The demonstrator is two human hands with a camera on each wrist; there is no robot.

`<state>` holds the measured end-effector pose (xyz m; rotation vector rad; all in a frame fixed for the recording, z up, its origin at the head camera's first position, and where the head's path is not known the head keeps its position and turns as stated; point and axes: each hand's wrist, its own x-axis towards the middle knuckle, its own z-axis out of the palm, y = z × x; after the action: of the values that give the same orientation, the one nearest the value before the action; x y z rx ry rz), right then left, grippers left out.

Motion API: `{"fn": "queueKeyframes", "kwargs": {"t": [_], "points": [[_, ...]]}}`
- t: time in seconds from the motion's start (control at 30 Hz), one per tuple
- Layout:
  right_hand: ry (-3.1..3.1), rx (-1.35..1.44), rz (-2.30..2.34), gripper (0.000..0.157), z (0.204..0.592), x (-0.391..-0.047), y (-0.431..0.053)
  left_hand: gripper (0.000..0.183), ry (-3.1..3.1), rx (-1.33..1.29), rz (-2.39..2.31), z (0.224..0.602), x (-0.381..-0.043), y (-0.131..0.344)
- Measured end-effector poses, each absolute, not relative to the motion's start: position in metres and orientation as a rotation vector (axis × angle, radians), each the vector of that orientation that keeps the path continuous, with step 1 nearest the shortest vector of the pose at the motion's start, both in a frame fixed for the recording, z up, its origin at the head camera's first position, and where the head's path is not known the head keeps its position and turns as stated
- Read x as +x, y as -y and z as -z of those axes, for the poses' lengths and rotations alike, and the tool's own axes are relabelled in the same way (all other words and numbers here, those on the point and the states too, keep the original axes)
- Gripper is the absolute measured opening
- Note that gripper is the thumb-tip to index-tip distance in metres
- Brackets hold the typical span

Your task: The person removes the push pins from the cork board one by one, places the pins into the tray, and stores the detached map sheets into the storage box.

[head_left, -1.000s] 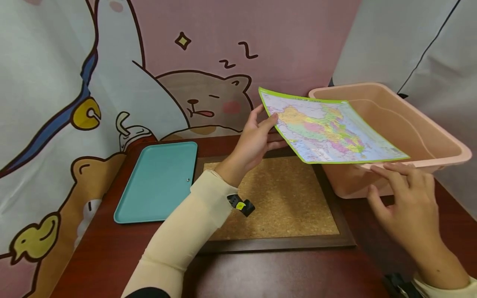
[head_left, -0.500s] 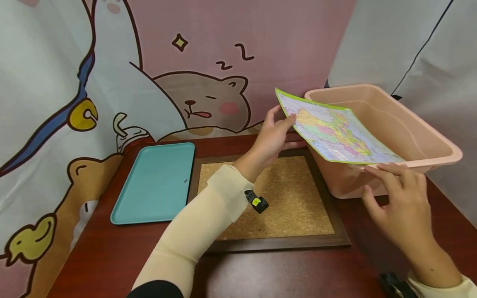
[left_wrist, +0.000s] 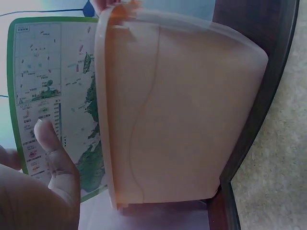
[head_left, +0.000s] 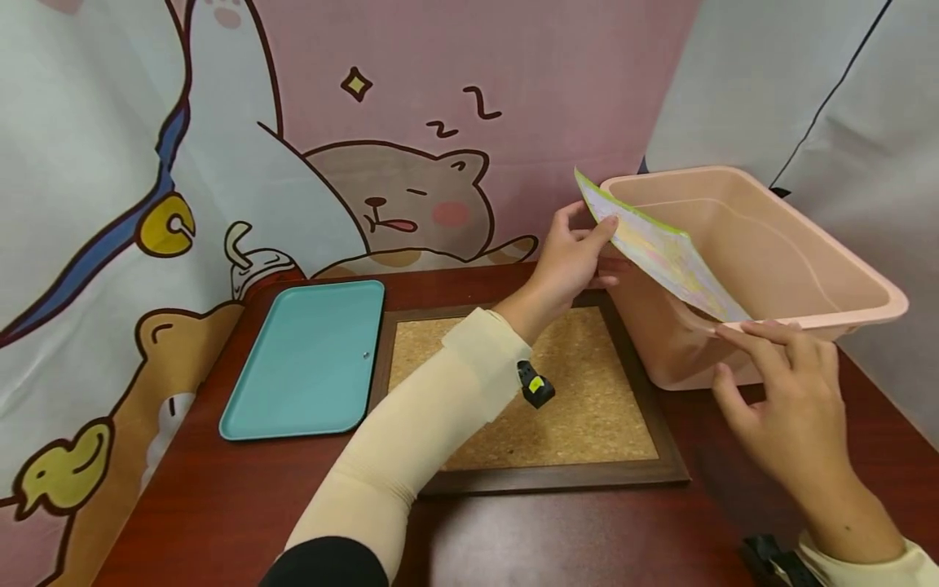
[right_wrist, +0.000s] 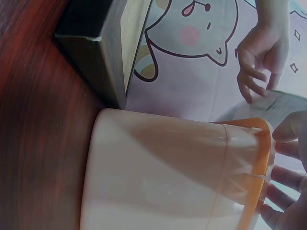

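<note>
My left hand point(head_left: 561, 265) pinches one edge of a thin sheet printed with a map point(head_left: 660, 253), bordered in green. The sheet slants down across the rim of a peach plastic tub point(head_left: 667, 350), its lower part inside the tub. In the left wrist view, the thumb lies on the printed face of the map point(left_wrist: 43, 86), beside the tub's outer wall point(left_wrist: 192, 110). My right hand point(head_left: 800, 408) rests its fingertips on the tub's near rim, with the thumb held apart below. The right wrist view has those fingertips along the tub's rim point(right_wrist: 261, 177).
A framed cork board point(head_left: 587, 416) lies in the middle of the dark red table point(head_left: 587, 538), left of the tub. Left of the board is a teal tray point(head_left: 304, 359). Behind stands a cartoon-printed backdrop point(head_left: 572, 81).
My left hand has moved right with the map, which has tilted more steeply and gone further into the tub. My right hand stays at the tub's rim.
</note>
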<state>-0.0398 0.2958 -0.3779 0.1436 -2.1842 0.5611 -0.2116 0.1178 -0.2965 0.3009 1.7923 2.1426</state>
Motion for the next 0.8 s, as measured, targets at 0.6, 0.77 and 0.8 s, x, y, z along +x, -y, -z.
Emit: {"fn": "queueKeyframes", "kwargs": {"t": [0.6, 0.77, 0.8], "points": [[2.173, 0.146, -0.593, 0.051, 0.379, -0.043, -0.296, 0.056, -2.202, 0.534, -1.863, 0.303, -0.214, -0.121], [2.170, 0.171, -0.606, 0.050, 0.366, -0.041, -0.291, 0.061, -2.665, 0.787, -1.400, 0.305, -0.202, -0.083], [2.145, 0.193, -0.617, 0.049, 0.363, -0.041, -0.288, 0.062, -2.734, 0.818, -1.307, 0.306, -0.198, -0.074]]}}
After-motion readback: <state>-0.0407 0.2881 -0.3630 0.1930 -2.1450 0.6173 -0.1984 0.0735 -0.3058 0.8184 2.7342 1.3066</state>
